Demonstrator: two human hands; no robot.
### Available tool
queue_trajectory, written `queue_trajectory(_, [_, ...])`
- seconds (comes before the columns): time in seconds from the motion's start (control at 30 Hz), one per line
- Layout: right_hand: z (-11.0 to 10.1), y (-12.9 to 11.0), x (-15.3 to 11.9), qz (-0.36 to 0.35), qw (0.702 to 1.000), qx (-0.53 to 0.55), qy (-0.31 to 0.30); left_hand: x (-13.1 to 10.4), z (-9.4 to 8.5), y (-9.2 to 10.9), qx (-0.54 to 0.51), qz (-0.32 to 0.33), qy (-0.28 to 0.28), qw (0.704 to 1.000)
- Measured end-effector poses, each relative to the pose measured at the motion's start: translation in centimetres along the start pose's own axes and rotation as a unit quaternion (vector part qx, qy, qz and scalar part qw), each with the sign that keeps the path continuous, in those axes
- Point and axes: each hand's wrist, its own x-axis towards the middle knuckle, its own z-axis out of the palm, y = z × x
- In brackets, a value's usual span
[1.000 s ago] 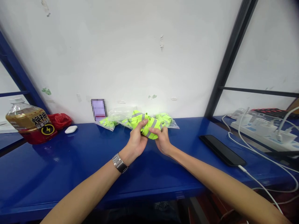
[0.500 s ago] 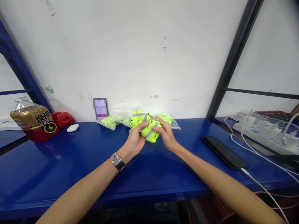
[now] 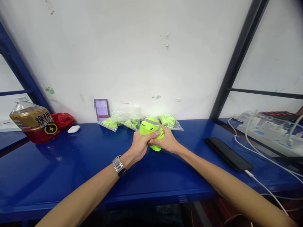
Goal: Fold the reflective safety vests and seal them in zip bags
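Observation:
Between my two hands is a bundle of neon yellow reflective strap (image 3: 149, 123) with grey stripes, held just above the blue tabletop. My left hand (image 3: 141, 142), with a metal watch (image 3: 119, 166) at the wrist, is closed around its left and lower side, thumb across the front. My right hand (image 3: 169, 140) grips the right side; its fingers are partly hidden behind the bundle. Beyond the hands, clear bags (image 3: 110, 124) holding similar yellow straps lie along the wall, with another such bag (image 3: 170, 121) just behind my right hand.
A large drink bottle (image 3: 33, 121) leans at the left beside a red plastic bag (image 3: 63, 119) and a white earbud case (image 3: 74, 129). A phone-like screen (image 3: 101, 109) stands against the wall. On the right lie a black phone (image 3: 228, 154) on a white cable and a power strip (image 3: 272, 132).
Both hands have squeezed the strap bundle more tightly and turned it more upright. They have come closer together, the left thumb now reaching over to the right hand.

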Motion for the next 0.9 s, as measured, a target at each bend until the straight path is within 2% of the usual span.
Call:
queue_trajectory(0.23, [0.0, 0.3, -0.5, 0.082, 0.993, 0.080, 0.036, 0.1, -0.2, 0.6, -0.026, -0.021, -0.098, 0.995])
queue_trajectory(0.33, [0.3, 0.5, -0.6, 0.093, 0.986, 0.129, 0.054, 0.3, -0.3, 0.5, -0.067, -0.042, -0.114, 0.990])
queue_trajectory(0.47, [0.7, 0.2, -0.6, 0.097, 0.981, 0.148, 0.075, 0.4, -0.3, 0.3, -0.080, -0.076, -0.112, 0.988])
queue_trajectory(0.63, [1.1, -0.6, -0.7, 0.125, 0.973, 0.166, 0.096, 0.7, -0.9, 0.1, -0.029, -0.098, -0.088, 0.991])
queue_trajectory(0.9, [1.5, -1.3, -0.5, 0.194, 0.942, 0.240, 0.130, 1.5, -1.8, -1.1, 0.017, -0.057, -0.040, 0.997])
